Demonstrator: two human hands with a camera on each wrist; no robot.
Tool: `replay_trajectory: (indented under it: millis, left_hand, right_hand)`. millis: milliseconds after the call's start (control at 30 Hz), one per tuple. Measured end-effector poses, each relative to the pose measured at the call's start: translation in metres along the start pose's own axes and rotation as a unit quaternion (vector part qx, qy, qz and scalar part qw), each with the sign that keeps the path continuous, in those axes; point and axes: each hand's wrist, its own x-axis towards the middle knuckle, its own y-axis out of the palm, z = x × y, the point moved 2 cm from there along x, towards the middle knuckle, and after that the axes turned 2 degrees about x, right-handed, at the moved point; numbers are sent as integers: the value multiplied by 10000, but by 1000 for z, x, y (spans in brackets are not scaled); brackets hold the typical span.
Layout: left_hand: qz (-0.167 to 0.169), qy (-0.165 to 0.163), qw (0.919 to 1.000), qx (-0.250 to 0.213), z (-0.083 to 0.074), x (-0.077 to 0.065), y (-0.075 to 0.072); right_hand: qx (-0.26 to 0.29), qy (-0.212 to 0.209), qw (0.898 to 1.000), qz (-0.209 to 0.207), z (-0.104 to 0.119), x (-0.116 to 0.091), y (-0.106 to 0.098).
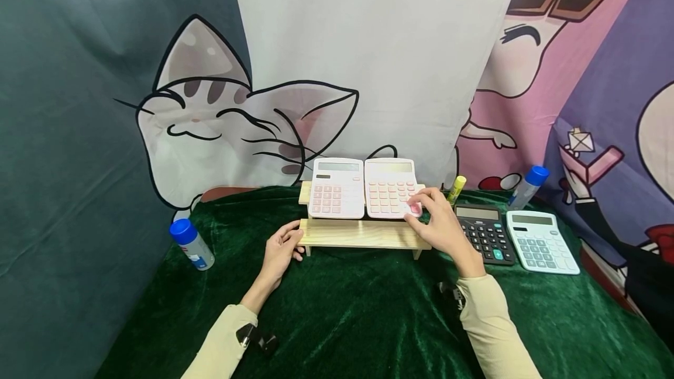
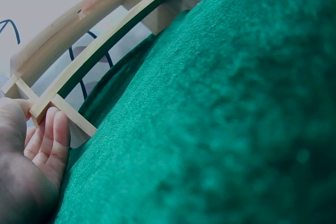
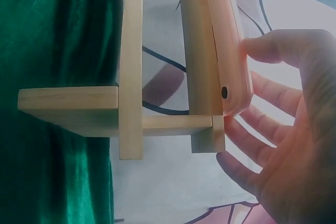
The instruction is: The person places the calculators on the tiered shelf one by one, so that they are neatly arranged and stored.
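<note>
A two-tier wooden stand (image 1: 363, 234) stands on the green cloth. Two pink calculators lean side by side on its upper tier, the left calculator (image 1: 337, 189) and the right calculator (image 1: 388, 186). My left hand (image 1: 279, 250) holds the left end of the stand's lower slat, and the left wrist view shows its fingers (image 2: 60, 129) at the slat's end. My right hand (image 1: 439, 224) grips the lower right corner of the right calculator. In the right wrist view the thumb and fingertips (image 3: 254, 48) meet that calculator's face and edge (image 3: 233, 72).
Right of the stand lie a black calculator (image 1: 483, 233) and a light blue calculator (image 1: 542, 241). Behind them stand a yellow tube (image 1: 456, 189) and a blue-capped bottle (image 1: 528, 186). Another blue-capped bottle (image 1: 192, 244) is at the left. A printed cartoon curtain (image 1: 368, 45) hangs behind.
</note>
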Motion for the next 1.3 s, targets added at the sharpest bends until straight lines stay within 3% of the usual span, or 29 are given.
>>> replay_trajectory:
  millis: [367, 867, 1067, 1300]
  left_hand:
    - [-104, 188, 9997, 89, 7, 2, 1]
    - [-100, 187, 9997, 112, 8, 2, 1]
    - [-140, 239, 9995, 144, 7, 1, -1]
    - [-119, 304, 9994, 148, 6, 2, 2]
  right_hand:
    - [97, -75, 9999, 69, 1, -1, 0]
    - [54, -74, 9999, 87, 2, 0, -1]
    - [210, -104, 9996, -134, 2, 1, -5]
    - [243, 372, 9980, -445, -14, -5, -18]
